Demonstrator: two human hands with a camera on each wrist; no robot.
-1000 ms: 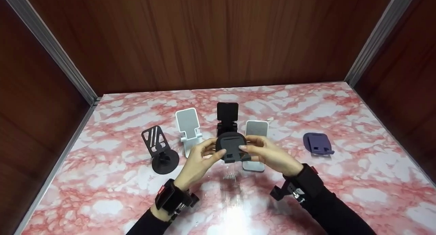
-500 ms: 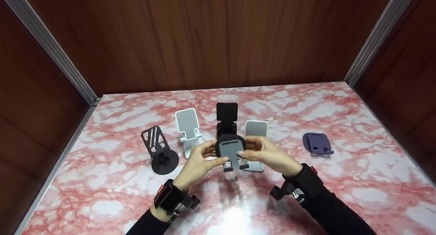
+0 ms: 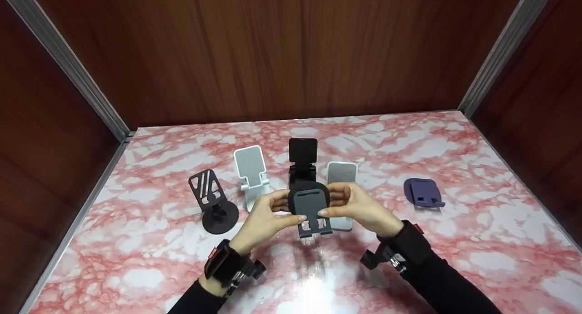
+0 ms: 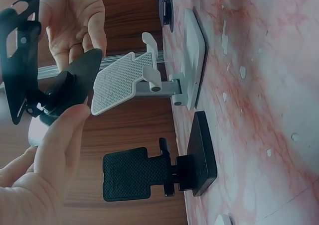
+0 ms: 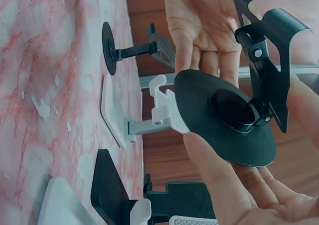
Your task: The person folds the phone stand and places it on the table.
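Observation:
A dark phone stand with a round base (image 5: 197, 103) is held in the air by both hands over the middle of the table. Its slotted plate (image 3: 310, 202) faces the head camera, the two small lips pointing down. My left hand (image 3: 266, 216) grips the left side, thumb on the plate's front and fingers behind. On the opposite side my right hand (image 3: 363, 209) does the same, its thumb near the plate's lower right. Both wrist views show the plate swung out from the base on a hinged arm (image 5: 258, 65).
Behind the hands stand a white phone stand (image 3: 250, 163), a black one (image 3: 303, 151) and another white one (image 3: 342, 170) partly hidden by the right hand. A black openwork stand (image 3: 220, 216) is at left, a folded purple one (image 3: 425, 192) at right.
The held stand's plate has swung down and out from its round base, so its lower lips sit lower in view. Both thumbs have moved down with it; the other stands stay put.

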